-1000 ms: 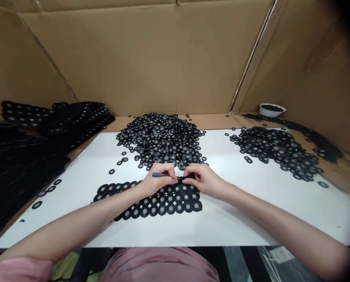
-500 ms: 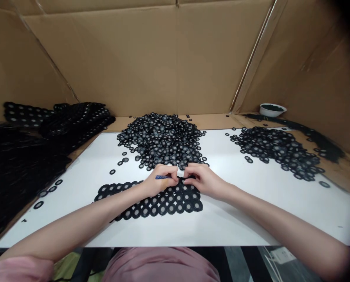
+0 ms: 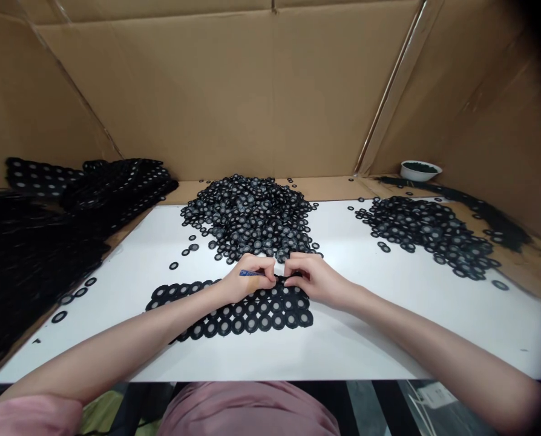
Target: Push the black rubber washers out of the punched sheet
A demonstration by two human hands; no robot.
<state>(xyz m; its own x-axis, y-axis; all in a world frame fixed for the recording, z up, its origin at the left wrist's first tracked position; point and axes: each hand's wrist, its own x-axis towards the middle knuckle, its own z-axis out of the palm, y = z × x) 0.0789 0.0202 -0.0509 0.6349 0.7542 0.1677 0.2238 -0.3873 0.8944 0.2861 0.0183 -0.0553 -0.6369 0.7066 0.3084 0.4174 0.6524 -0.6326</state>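
While the head view is looking down over a white, flat-topped desk (image 3: 343, 354), the following items are showing.

Item: flat mat of joined black rings with pale grey centres (image 3: 264, 322), lying on the near middle of the desk, partly hidden under the left forearm.

Item: left hand (image 3: 244, 280), resting over the mat's far edge; its fingers are closing tightly round a slim blue-patterned handle (image 3: 247, 274), whose tip is hiding within the grip.

Item: right hand (image 3: 314, 277), facing the left at the mat's far right corner; its thumb and forefinger are standing narrowly apart and touching that edge, though whether they are pinching anything cannot be told.

Item: large heap of loose black rings (image 3: 250, 212), rising just beyond both hands.

Item: smaller heap of loose black rings (image 3: 427, 233), spreading to the right.

Item: white oval bowl (image 3: 414, 175), sitting at the far right and containing dark green matter.

Item: long bundle of dark strands (image 3: 501, 223), trailing nearby.

Item: folded pile of black dotted sheets (image 3: 132, 175), lying at far left, with a mass of black strands (image 3: 20, 260) spreading nearer.

Item: brown cardboard walls (image 3: 207, 91), enclosing the far side.
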